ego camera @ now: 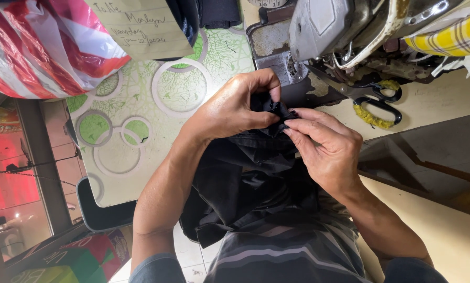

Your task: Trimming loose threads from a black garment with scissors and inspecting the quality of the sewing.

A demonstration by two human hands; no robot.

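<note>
A piece of black cloth [250,178] lies bunched in my lap, with its top edge lifted toward a sewing machine [339,26]. My left hand [235,105] pinches the raised edge of the cloth from the left, fingers curled over it. My right hand [326,147] grips the same edge from the right with thumb and forefinger. The two hands almost touch over a small fold of the fabric, just in front of the machine's needle area [292,68].
A table with a green-and-white circle-patterned cover [156,110] holds a red-and-white striped plastic bag [41,47] and a paper note [140,26]. Scissors with yellow-wrapped handles [379,102] lie on the cream surface at right. A yellow checked cloth [450,36] drapes the machine.
</note>
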